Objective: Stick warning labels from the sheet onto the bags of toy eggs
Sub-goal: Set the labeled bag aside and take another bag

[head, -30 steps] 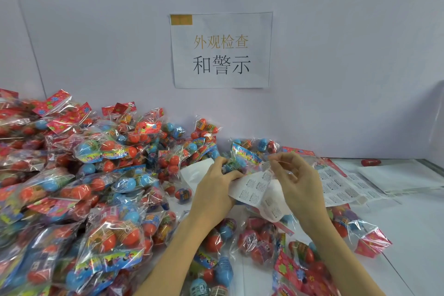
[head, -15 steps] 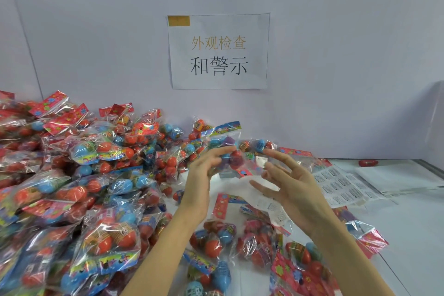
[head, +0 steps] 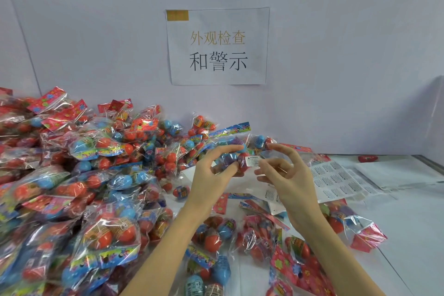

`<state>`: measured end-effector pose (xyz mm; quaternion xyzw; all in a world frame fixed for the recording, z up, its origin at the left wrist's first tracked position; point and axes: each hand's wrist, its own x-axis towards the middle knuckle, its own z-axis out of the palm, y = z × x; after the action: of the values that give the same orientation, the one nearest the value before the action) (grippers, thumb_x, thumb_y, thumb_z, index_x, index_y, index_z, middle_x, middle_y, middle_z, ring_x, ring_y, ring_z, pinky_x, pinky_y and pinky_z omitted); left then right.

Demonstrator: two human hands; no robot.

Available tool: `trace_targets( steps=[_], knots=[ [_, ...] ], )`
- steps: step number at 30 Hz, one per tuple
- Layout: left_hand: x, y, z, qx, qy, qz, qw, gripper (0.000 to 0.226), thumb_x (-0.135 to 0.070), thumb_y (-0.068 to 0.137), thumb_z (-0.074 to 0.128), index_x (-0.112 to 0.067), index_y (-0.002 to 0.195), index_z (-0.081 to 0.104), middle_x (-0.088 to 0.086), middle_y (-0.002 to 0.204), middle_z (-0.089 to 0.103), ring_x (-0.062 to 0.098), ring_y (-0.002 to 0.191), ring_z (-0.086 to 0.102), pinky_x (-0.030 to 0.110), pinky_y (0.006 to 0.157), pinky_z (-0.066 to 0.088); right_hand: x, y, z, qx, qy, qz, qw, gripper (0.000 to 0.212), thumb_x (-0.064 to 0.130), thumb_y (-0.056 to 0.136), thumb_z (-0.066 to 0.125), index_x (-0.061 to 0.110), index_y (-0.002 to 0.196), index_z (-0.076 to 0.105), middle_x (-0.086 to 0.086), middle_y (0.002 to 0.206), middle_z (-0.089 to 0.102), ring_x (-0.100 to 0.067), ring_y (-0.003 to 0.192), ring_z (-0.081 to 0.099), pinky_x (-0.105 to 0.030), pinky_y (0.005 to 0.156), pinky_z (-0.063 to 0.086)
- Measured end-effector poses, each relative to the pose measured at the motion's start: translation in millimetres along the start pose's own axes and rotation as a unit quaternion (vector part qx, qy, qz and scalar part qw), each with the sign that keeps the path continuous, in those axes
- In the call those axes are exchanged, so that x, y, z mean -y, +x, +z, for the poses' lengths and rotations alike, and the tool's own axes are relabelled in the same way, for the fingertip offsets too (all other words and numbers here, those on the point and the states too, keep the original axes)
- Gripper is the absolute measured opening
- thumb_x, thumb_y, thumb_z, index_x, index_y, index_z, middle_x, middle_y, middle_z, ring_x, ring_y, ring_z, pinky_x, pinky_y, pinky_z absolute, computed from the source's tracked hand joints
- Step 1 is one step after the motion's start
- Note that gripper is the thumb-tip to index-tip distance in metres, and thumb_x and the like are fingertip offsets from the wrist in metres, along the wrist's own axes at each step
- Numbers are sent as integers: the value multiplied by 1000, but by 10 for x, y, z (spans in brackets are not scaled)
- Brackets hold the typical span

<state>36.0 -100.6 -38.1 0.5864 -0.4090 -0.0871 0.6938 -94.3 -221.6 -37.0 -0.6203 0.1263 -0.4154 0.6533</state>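
My left hand (head: 212, 175) grips a clear bag of toy eggs (head: 231, 149) held up over the table, its fingers curled round the bag's left side. A small white warning label (head: 251, 160) sits on the bag's front. My right hand (head: 286, 175) is at the bag's right side, its thumb and forefinger at the label's right edge and its other fingers spread. The label sheet (head: 336, 181) lies flat on the table to the right, partly behind my right hand. A curled strip of sheet (head: 272, 198) lies under my right wrist.
A big heap of bagged toy eggs (head: 72, 187) fills the left half of the table. More bags (head: 240, 238) lie in front between my forearms. A paper sign (head: 217, 45) hangs on the wall. A loose red egg (head: 367, 158) lies at the far right.
The hands let go of the label sheet, which dropped to the table. My left hand picked up a bag, and my right hand brought a label onto its front.
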Motion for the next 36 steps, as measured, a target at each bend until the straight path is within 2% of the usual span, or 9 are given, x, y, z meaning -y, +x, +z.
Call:
trace_targets(
  steps=[4,9,17,20,25,28,31,34,36],
  knots=[
    [22,-4,11,18,17,7,1000,44,1,94,63,-32,121,76,-9,129,71,23,127,64,52,108,52,-35,-6,3,8,-50,-20,998,32,19,93,79,28,121,66,-6,84,77,-21,81,76,-26,77,62],
    [3,-20,11,6,11,9,1000,25,-17,106,61,-31,118,77,-13,128,72,7,127,62,35,108,51,-59,6,-1,-1,-62,-28,998,30,20,92,80,30,117,67,-2,83,77,-18,78,74,-24,74,60],
    [-22,-26,15,25,-4,-7,1000,43,3,100,55,-29,118,77,-15,127,72,4,126,62,23,97,54,-69,7,-4,-7,-60,-26,998,30,21,92,80,30,117,67,-1,86,77,-16,77,74,-25,75,61],
    [-9,-27,18,28,-11,-7,1000,39,1,101,57,-28,119,77,-13,128,71,7,126,62,27,99,54,-70,9,-4,-5,-59,-24,998,30,21,92,80,29,117,67,-1,86,78,-15,77,74,-24,75,60],
    [-4,-20,26,18,-3,16,1000,20,-23,101,71,-31,118,77,-12,127,72,10,125,64,25,99,55,-77,4,-11,-4,-65,-22,998,30,21,92,81,29,117,68,0,86,78,-13,77,73,-22,74,59],
    [42,-4,27,3,27,27,999,25,-19,96,77,-35,115,77,-14,123,73,13,124,65,37,101,58,-75,6,-23,0,-68,-21,997,30,21,92,81,29,118,68,-1,87,78,-14,78,74,-24,74,60],
    [61,4,30,-7,35,28,999,26,-18,95,78,-36,113,78,-12,124,72,12,124,65,39,99,60,-88,-3,15,-20,-100,-38,994,30,19,93,80,27,118,65,0,91,77,-13,81,73,-29,75,63],
    [50,3,26,-13,28,32,999,27,-16,96,77,-35,115,76,-11,125,71,17,124,65,45,98,60,-84,-2,33,-62,-185,-60,979,32,28,94,77,25,123,62,4,112,64,-7,90,69,-27,72,62],
    [13,-1,24,9,-6,35,999,34,-15,96,76,-32,125,71,-11,131,69,22,120,69,49,95,61,-43,-7,26,-40,-145,-28,988,30,37,96,71,23,122,67,3,108,70,-8,90,71,-23,68,61]
  ],
)
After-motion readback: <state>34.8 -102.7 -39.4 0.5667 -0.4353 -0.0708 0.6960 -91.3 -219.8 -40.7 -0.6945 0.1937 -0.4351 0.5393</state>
